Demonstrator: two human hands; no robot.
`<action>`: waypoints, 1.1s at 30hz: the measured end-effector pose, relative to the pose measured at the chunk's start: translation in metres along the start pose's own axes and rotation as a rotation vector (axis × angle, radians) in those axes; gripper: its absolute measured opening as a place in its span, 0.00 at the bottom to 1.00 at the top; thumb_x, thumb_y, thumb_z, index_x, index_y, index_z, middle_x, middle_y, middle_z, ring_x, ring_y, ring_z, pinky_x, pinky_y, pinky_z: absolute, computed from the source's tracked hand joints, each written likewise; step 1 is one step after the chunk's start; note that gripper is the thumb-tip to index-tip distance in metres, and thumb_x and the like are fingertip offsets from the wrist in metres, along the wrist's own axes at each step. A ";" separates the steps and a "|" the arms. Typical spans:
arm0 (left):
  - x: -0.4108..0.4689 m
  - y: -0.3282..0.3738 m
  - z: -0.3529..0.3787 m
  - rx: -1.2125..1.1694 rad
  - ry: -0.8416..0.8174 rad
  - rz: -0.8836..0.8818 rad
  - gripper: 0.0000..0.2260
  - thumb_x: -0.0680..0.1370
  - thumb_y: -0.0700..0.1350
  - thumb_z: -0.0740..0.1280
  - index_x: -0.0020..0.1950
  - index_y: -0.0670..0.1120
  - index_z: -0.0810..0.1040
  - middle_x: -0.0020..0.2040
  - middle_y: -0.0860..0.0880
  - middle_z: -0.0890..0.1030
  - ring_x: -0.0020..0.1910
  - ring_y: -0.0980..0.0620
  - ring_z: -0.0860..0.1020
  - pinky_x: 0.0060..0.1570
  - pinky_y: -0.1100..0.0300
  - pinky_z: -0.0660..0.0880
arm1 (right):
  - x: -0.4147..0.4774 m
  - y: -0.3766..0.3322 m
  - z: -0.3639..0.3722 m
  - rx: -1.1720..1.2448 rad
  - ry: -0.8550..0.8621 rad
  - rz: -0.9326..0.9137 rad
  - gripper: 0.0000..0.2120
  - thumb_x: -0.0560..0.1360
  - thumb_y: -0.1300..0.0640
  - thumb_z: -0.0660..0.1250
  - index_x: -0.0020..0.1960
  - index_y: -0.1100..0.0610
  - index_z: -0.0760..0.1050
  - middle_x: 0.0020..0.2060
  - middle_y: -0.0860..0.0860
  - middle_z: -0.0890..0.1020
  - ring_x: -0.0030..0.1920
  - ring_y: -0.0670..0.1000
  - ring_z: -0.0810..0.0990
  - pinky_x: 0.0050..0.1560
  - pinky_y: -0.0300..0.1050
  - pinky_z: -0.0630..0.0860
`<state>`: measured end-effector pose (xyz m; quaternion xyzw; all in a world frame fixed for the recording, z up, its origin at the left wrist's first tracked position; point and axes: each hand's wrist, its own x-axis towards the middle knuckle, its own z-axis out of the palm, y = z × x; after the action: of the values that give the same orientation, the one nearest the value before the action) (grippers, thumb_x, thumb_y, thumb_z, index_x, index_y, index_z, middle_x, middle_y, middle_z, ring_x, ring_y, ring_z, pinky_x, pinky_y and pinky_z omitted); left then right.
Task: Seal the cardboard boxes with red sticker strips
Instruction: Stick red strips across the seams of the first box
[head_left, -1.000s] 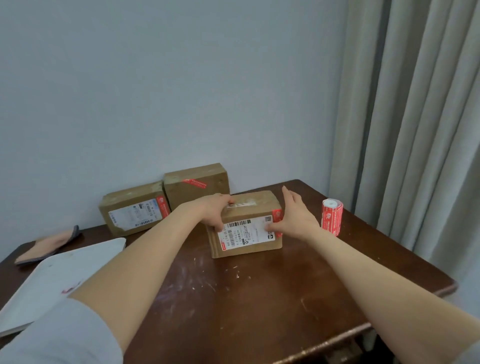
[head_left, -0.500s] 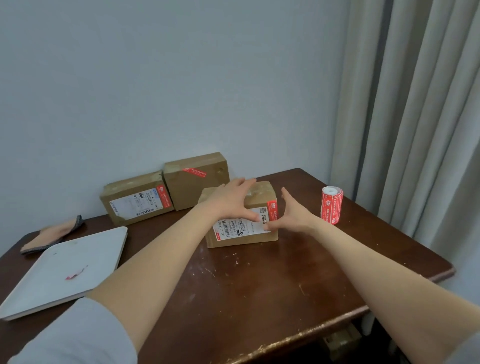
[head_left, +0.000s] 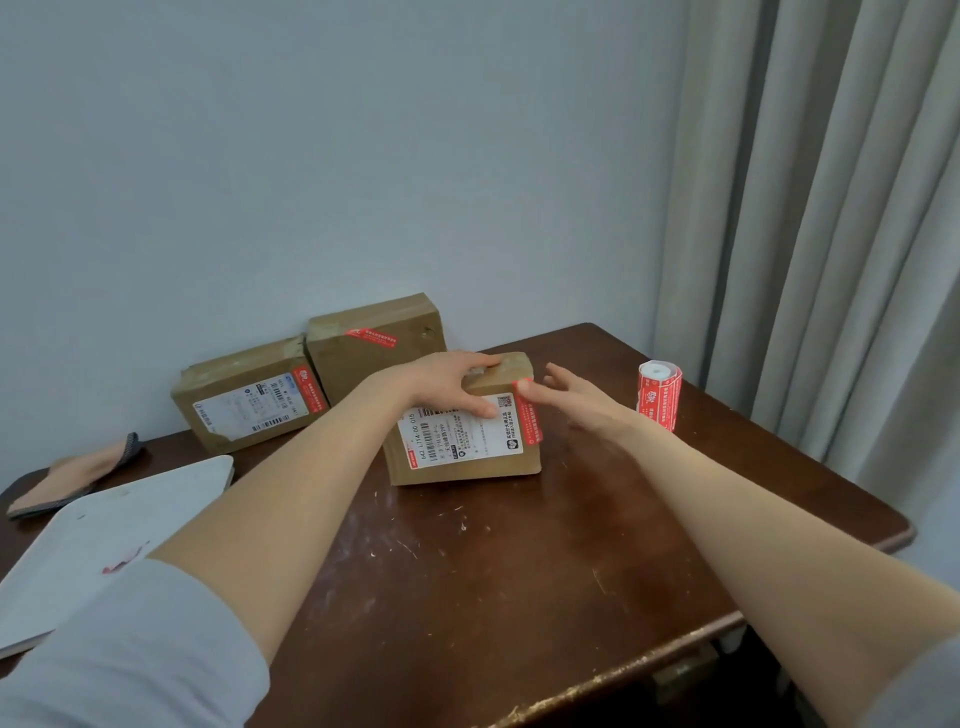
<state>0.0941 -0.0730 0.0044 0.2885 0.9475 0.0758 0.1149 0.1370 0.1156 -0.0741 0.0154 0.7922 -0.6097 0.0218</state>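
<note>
A cardboard box (head_left: 467, 457) with a white shipping label stands tilted on the dark wooden table (head_left: 519, 571). A red sticker strip (head_left: 530, 421) runs down its right edge. My left hand (head_left: 447, 382) grips the box from above, fingers over the top and thumb on the label. My right hand (head_left: 576, 397) hovers just right of the box with fingers straight, one fingertip at the top of the red strip. A roll of red stickers (head_left: 658, 395) stands upright further right.
Two more cardboard boxes with red strips, one on the left (head_left: 249, 400) and one behind (head_left: 376, 343), lean near the wall. A white tray (head_left: 93, 540) lies at the left, a cloth pad (head_left: 72, 475) behind it. Curtains (head_left: 831, 208) hang at the right.
My left hand moved from the box's left corner onto its top and label. My right hand has drawn back from pressing the strip's lower part; a fingertip is at its top.
</note>
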 end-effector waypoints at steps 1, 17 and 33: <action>0.001 -0.001 -0.001 -0.003 -0.004 0.000 0.35 0.74 0.56 0.68 0.77 0.54 0.56 0.69 0.51 0.71 0.63 0.52 0.72 0.60 0.59 0.69 | 0.000 -0.001 0.001 0.039 -0.001 0.001 0.45 0.72 0.36 0.66 0.79 0.53 0.50 0.77 0.51 0.58 0.76 0.53 0.59 0.73 0.52 0.58; -0.001 0.003 0.006 -0.129 0.428 0.127 0.15 0.76 0.43 0.66 0.61 0.55 0.78 0.59 0.53 0.75 0.58 0.55 0.72 0.53 0.61 0.67 | 0.015 -0.007 0.011 0.125 0.147 -0.106 0.20 0.80 0.51 0.64 0.71 0.49 0.70 0.62 0.51 0.76 0.63 0.49 0.73 0.56 0.39 0.70; 0.002 0.012 0.005 -0.216 0.523 0.032 0.05 0.76 0.49 0.67 0.49 0.57 0.82 0.50 0.57 0.83 0.52 0.59 0.78 0.51 0.59 0.75 | 0.014 -0.018 0.014 -0.354 0.314 -0.358 0.18 0.80 0.65 0.57 0.64 0.52 0.77 0.58 0.49 0.81 0.52 0.41 0.75 0.52 0.34 0.70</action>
<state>0.1002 -0.0621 0.0013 0.2601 0.9268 0.2499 -0.1044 0.1222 0.0977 -0.0615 -0.0345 0.8700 -0.4463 -0.2066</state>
